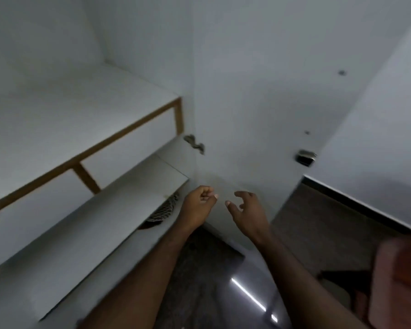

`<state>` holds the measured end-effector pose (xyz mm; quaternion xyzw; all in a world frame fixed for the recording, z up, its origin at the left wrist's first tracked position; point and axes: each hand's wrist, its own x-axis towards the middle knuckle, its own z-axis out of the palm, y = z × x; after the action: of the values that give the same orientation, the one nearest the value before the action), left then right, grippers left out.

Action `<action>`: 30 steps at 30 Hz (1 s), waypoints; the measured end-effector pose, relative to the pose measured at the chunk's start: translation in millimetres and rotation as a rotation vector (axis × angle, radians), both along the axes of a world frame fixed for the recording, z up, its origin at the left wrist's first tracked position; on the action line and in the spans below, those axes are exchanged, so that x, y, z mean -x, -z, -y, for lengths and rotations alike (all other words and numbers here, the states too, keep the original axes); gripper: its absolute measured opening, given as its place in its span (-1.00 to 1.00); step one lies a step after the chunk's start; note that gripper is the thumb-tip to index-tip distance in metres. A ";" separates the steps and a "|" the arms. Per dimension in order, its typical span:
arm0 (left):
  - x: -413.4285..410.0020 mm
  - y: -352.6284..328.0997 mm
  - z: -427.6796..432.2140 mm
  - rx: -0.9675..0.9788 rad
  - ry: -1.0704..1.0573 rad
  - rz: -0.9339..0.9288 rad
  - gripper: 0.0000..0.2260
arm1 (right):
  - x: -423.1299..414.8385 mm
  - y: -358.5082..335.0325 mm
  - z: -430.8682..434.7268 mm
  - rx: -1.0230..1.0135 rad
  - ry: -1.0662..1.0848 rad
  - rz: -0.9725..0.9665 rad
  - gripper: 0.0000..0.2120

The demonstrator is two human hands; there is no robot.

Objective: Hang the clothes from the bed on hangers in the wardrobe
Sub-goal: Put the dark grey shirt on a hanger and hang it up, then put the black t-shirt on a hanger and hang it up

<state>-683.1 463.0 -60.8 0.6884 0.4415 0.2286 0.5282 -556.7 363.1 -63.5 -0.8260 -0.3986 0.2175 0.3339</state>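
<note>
Neither the clothes nor the bed are anywhere in view from here, and I can see no hanger or rail either. The person stands facing the open white wardrobe (140, 32) with both hands out front and nothing in them. The left hand (198, 203) has its fingers curled in toward the palm, thumb against the forefinger. The right hand (247, 211) is loose, fingers spread and a little bent.

Clothes off a bed will most likely be soft, light and limp (they sag wherever they aren't held), so I'd take them at the shoulders or collar, one hand to each side.

For room, the white shelf with wood-brown edging (128, 129) juts out on the left, with a lower white shelf (119, 200) under it and something woven and patterned (164, 210) tucked beneath that. The white wardrobe door (247, 103) stands open just behind the hands, its metal hinge (194, 143) near the shelf corner. The dark glossy floor (211, 269) gives standing space. A blurred reddish-brown block (401, 281) crowds the right side, and I can't tell what it is.
</note>
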 end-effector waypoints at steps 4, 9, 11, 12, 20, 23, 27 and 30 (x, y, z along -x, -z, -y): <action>-48.3 23.7 77.9 0.074 0.140 -0.014 -0.87 | -24.6 20.1 104.7 0.041 0.225 -0.073 -0.58; -91.5 55.7 187.2 0.191 0.305 -0.079 -0.96 | -37.4 42.6 246.7 0.018 0.492 -0.178 -0.61; -106.6 61.9 243.8 0.215 0.407 -0.108 -0.96 | -39.3 51.4 311.9 -0.002 0.622 -0.236 -0.60; -112.0 62.1 273.0 0.219 0.456 -0.117 -0.94 | -38.8 54.2 343.1 -0.013 0.678 -0.265 -0.60; -139.9 58.4 521.2 0.316 0.840 -0.166 -0.94 | -5.5 61.8 592.4 -0.180 1.245 -0.407 -0.59; -148.4 55.4 587.1 0.333 0.952 -0.164 -0.95 | 7.4 59.2 652.6 -0.220 1.413 -0.432 -0.56; -149.6 52.0 686.0 0.324 1.179 -0.215 -0.92 | 37.1 72.2 738.7 -0.373 1.715 -0.474 -0.53; -152.1 59.3 729.9 0.318 1.284 -0.234 -0.86 | 48.3 84.7 778.9 -0.464 1.885 -0.505 -0.58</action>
<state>-531.0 -266.9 -120.1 0.7483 0.0270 -0.2748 0.6031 -605.0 -415.9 -148.2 -0.6487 0.4684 -0.0498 0.5977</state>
